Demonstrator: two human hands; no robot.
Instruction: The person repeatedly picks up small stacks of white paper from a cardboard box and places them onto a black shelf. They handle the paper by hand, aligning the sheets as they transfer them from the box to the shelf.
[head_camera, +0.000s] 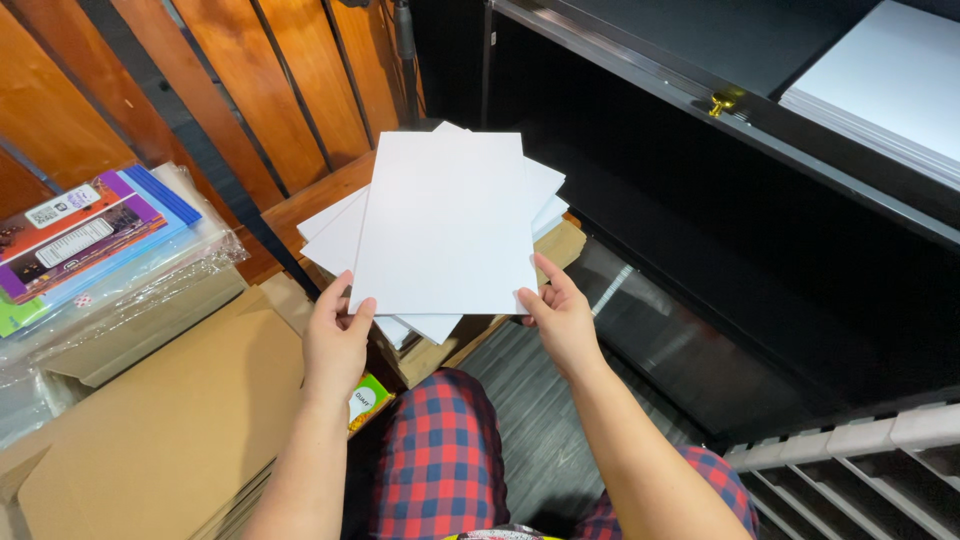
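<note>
Both hands hold a fanned sheaf of white sheets (445, 225) at the centre of the frame, raised above the lap. The left hand (335, 340) grips the lower left corner of the sheets, thumb on top and fingers curled under. The right hand (560, 315) grips the lower right edge the same way, thumb pressed on the top sheet (the other fingers are hidden beneath the paper). The top sheet lies nearly square to the view, while the ones under it splay out to the left and right.

Below the hands, red and blue plaid trousers (440, 460) fill the bottom centre. Flattened cardboard (170, 420) lies at the lower left, just beside the left forearm. Above it, at the left edge, sits a plastic-wrapped bundle of coloured books (90, 240). Wooden slats (250, 80) run across the upper left. A black cabinet (760, 200) takes up the right half of the frame, and a stack of white paper (890, 90) rests on its top at the upper right. A small green pack (368, 400) peeks out near the left wrist.
</note>
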